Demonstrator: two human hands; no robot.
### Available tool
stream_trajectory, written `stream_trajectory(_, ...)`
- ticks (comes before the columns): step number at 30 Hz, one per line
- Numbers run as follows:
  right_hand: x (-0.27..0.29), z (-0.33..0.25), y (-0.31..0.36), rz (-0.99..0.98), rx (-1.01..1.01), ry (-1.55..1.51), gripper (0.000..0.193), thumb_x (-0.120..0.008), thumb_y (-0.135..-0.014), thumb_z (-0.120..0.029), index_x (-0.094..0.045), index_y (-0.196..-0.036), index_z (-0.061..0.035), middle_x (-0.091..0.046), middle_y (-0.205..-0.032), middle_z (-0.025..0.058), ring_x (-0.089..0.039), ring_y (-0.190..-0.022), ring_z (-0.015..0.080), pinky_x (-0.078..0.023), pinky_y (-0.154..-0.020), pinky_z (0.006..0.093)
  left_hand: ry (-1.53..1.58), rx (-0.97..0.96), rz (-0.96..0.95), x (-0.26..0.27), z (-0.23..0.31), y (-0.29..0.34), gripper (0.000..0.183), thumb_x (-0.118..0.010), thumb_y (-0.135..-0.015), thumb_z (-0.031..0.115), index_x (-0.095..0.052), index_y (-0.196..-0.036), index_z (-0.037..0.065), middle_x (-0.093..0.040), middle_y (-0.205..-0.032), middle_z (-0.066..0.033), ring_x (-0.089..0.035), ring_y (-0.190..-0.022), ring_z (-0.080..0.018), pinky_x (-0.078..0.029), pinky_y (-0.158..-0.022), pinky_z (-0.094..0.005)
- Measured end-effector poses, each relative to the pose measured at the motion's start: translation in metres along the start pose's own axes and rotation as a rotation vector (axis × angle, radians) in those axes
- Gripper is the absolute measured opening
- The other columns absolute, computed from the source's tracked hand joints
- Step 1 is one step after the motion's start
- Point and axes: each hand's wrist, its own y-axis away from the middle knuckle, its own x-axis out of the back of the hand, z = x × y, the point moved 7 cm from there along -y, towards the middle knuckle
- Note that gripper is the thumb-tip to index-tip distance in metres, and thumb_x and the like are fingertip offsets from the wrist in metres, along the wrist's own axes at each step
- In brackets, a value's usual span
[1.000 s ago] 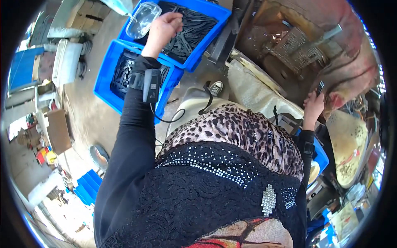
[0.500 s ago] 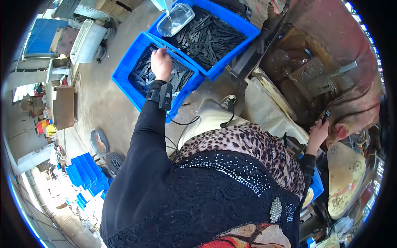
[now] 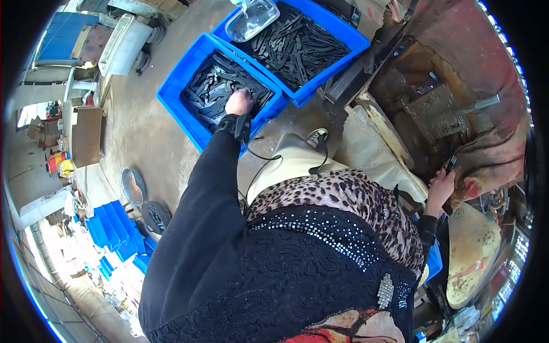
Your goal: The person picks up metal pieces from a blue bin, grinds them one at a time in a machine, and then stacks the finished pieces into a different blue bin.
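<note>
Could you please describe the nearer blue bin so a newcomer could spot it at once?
Ahead of the leopard-print garment, two blue bins of dark strips adjoin. The nearer bin has the left hand over its strips; its neighbour has a clear container at one corner.

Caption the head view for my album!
Left hand over a blue bin of dark strips, right hand holding a dark object.
</note>
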Motion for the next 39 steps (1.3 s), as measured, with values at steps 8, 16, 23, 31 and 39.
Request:
stream_trajectory(8, -0.002, 0.002, -0.003, -0.023, -0.002, -0.003, 0.016, -0.049, -0.096, -0.014, -0.055, -0.1, 0.0007, -0.063, -0.072, 0.0101, -0.059, -0.051, 0.0186, -0.047, -0.047, 0.0345, -0.134, -0.116, 0.021, -0.009, 0.012, -0.026, 0.018, -0.063, -0.075, 0.017, -0.066, -0.091, 0.008, -0.066, -0.095, -0.0185, -0.063, -0.093, -0.0369, -0.052, -0.08, -0.0448)
stream_trajectory(16, -0.006, -0.001, -0.001, -0.02, -0.008, 0.005, 0.017, -0.05, -0.097, -0.016, -0.054, -0.099, 0.0004, -0.063, -0.072, 0.0086, -0.059, -0.052, 0.0165, -0.047, -0.046, 0.0322, 0.027, 0.064, 0.19, 0.059, -0.001, -0.027, 0.026, -0.059, -0.075, 0.012, -0.063, -0.1, 0.009, -0.067, -0.089, -0.0171, -0.065, -0.087, -0.0371, -0.052, -0.076, -0.046)
stream_trajectory(23, -0.011, 0.003, -0.007, -0.07, -0.002, 0.023, 0.018, -0.05, -0.097, -0.016, -0.055, -0.103, 0.0003, -0.064, -0.075, 0.0084, -0.059, -0.052, 0.0159, -0.047, -0.046, 0.0313, 0.188, 0.068, 0.388, 0.074, -0.032, -0.007, 0.028, -0.058, -0.074, 0.009, -0.07, -0.1, 0.011, -0.066, -0.086, -0.0158, -0.063, -0.086, -0.0357, -0.051, -0.076, -0.0438)
stream_trajectory(31, -0.01, 0.008, -0.008, -0.082, -0.013, 0.008, 0.019, -0.051, -0.097, -0.018, -0.054, -0.102, 0.0002, -0.064, -0.075, 0.0074, -0.058, -0.053, 0.0144, -0.046, -0.046, 0.0305, 0.014, 0.049, 0.394, 0.06, -0.057, 0.017, 0.02, -0.059, -0.074, 0.008, -0.075, -0.085, 0.008, -0.064, -0.097, -0.0156, -0.06, -0.098, -0.0354, -0.049, -0.084, -0.0424)
stream_trajectory(39, -0.013, 0.013, -0.012, -0.08, -0.045, -0.034, 0.02, -0.052, -0.097, -0.02, -0.055, -0.1, -0.0002, -0.064, -0.075, 0.0076, -0.058, -0.053, 0.014, -0.046, -0.046, 0.03, -0.03, -0.194, 0.303, 0.057, -0.027, 0.03, 0.023, -0.057, -0.075, 0.002, -0.073, -0.09, 0.005, -0.064, -0.103, -0.0149, -0.06, -0.1, -0.0359, -0.05, -0.085, -0.0411)
